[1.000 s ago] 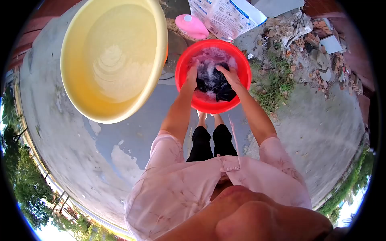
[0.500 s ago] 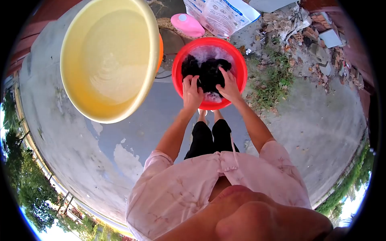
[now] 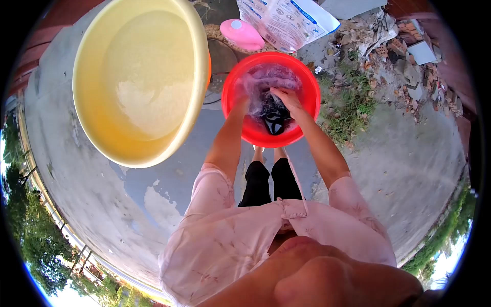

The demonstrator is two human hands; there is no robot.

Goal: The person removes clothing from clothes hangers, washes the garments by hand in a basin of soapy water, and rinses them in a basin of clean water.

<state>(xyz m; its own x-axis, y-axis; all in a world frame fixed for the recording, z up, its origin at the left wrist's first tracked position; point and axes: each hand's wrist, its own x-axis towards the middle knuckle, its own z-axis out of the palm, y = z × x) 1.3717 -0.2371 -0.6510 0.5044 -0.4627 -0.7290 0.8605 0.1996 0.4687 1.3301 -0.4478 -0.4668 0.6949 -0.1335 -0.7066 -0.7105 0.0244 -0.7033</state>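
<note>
The right hand is in the red basin, with its fingers a bit bent and reaching over the top of the black cloth. Part of it is hidden, so I cannot tell if it has a grip on the cloth or just touches it. The left hand is low at the left inside of the basin, blurred by foamy water, and I cannot tell how far open it is or if it holds anything. The cloth lies bunched up in the near part of the basin, wet and shiny at the front. It looks soft and floppy, likely heavy with water and slippery from the foam, and not easy to break. A thick fold on each side would be a good place to hold it. The foam hides some of the cloth, and the basin's rim goes all around, close to both wrists. Just past the basin are a pink bottle-like thing and a printed bag. To the left is a big yellow tub with water in it. To the right are grass and broken bricks.
</note>
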